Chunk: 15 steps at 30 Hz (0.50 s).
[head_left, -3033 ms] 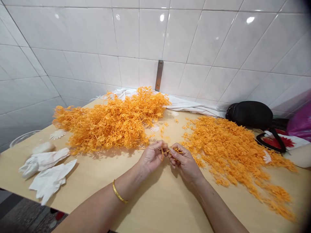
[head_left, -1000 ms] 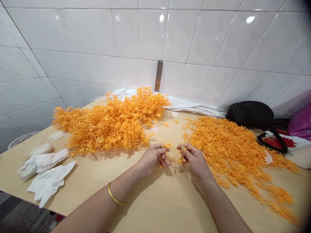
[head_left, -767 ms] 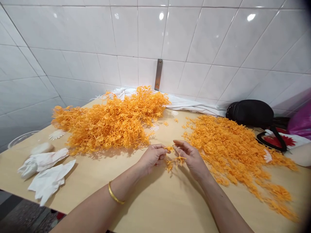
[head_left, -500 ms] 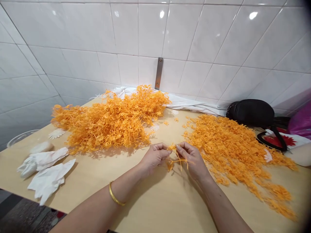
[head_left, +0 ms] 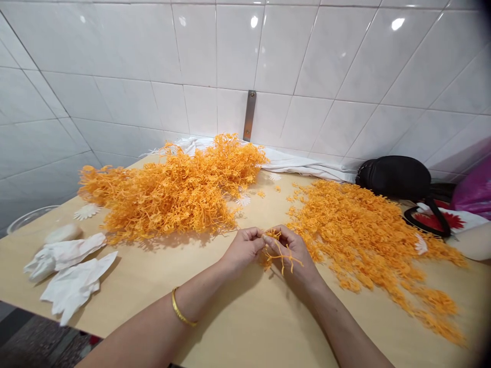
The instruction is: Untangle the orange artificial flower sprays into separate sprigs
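Near the middle of the table, my left hand (head_left: 243, 249) and my right hand (head_left: 293, 251) meet with their fingertips almost touching. Both pinch a small orange plastic sprig (head_left: 284, 258), whose thin branching stems hang down in front of my right palm. Some of the sprig is hidden behind my fingers. Beyond my left hand lies a large tangled heap of orange sprigs (head_left: 172, 194). Right of my right hand spreads a flatter pile of small orange pieces (head_left: 356, 230).
Crumpled white tissues (head_left: 74, 286) lie on the table (head_left: 238, 327) at left, near a white petalled piece (head_left: 87, 211). A black pouch (head_left: 395, 176) stands at the back right, by a purple bag (head_left: 473, 189). White cloth (head_left: 307, 167) runs along the tiled wall.
My right hand has moved slightly left, closing up against my left hand. The sprig's hanging stems have turned and fan out more to the right. Both piles look the same.
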### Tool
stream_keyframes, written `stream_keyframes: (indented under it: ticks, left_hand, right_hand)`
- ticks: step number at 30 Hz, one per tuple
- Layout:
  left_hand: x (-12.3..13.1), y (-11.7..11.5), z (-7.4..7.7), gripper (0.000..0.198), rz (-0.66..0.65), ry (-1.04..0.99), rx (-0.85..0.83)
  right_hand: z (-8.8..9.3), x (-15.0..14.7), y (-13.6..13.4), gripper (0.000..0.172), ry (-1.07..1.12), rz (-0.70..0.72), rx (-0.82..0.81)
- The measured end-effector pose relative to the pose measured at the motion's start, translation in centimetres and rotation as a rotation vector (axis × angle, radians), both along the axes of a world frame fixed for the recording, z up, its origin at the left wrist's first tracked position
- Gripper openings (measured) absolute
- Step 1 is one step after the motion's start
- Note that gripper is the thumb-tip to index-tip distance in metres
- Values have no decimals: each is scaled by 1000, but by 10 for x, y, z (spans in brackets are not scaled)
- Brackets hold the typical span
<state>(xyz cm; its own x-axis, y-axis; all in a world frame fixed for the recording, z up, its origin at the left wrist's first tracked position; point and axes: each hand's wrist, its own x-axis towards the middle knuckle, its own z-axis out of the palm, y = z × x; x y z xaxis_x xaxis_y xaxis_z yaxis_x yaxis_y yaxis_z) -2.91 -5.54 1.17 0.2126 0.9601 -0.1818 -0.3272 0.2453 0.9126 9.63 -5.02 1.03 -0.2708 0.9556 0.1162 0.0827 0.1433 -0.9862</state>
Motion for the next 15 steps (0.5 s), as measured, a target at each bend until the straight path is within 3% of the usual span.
stream_keyframes:
  ticks: [5, 10, 12, 15]
  left_hand:
    - [0, 0, -2, 13, -52, -35, 45]
    - [-12, 3, 5, 15, -223, -162, 33]
    - [-13, 6, 7, 16, -264, -134, 51]
    - [-7, 7, 9, 17, -192, 72, 148]
  right_hand:
    - [-5, -2, 2, 25, 148, -69, -72]
    - [3, -5, 0, 24, 392, -20, -208]
    - [6, -4, -1, 24, 310, -32, -143]
    - [6, -3, -2, 22, -82, -190, 191]
